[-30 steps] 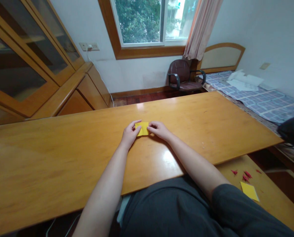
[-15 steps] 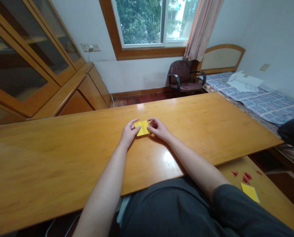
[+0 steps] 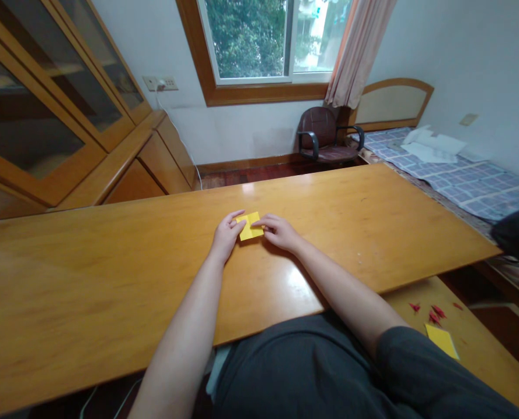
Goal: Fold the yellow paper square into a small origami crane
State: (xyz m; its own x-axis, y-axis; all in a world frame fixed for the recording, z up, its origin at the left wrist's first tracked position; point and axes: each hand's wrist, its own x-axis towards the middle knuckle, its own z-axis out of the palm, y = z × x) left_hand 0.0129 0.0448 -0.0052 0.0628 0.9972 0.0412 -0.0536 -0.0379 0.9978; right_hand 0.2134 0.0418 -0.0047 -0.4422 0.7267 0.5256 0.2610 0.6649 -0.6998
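Observation:
A small square of yellow paper (image 3: pixel 252 232) with crease lines across it is held just over the wooden table, or rests on it; I cannot tell which. My left hand (image 3: pixel 228 233) grips its left side, the thumb on top and the fingers at the back edge. From the right, my right hand (image 3: pixel 281 231) reaches over the paper with the index finger stretched out, its tip on or just above the middle crease. The other fingers of that hand are loosely bent beside the paper's right edge and pinch nothing that I can see.
The wooden table (image 3: pixel 124 279) spans the view. On a lower surface (image 3: pixel 482 355) at right lie several small red folded-paper pieces (image 3: pixel 434 317) and a yellow paper sheet (image 3: pixel 441 340). Beyond stand a chair (image 3: pixel 324 137), a bed (image 3: pixel 469 174) and a glass-doored cabinet (image 3: pixel 124 134).
My right hand has let go of the paper's right edge, and its index finger has moved left over the middle. The paper has tilted slightly; my left hand keeps its grip.

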